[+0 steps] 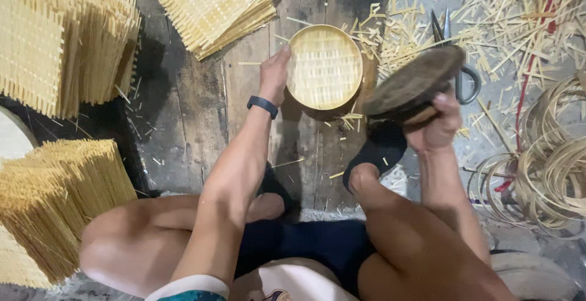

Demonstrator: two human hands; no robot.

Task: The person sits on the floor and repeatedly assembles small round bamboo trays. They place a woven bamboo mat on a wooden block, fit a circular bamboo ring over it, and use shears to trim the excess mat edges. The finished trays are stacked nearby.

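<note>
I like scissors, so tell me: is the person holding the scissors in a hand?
No, the scissors lie on the floor among bamboo scraps, while the right hand holds a dark round block.
</note>
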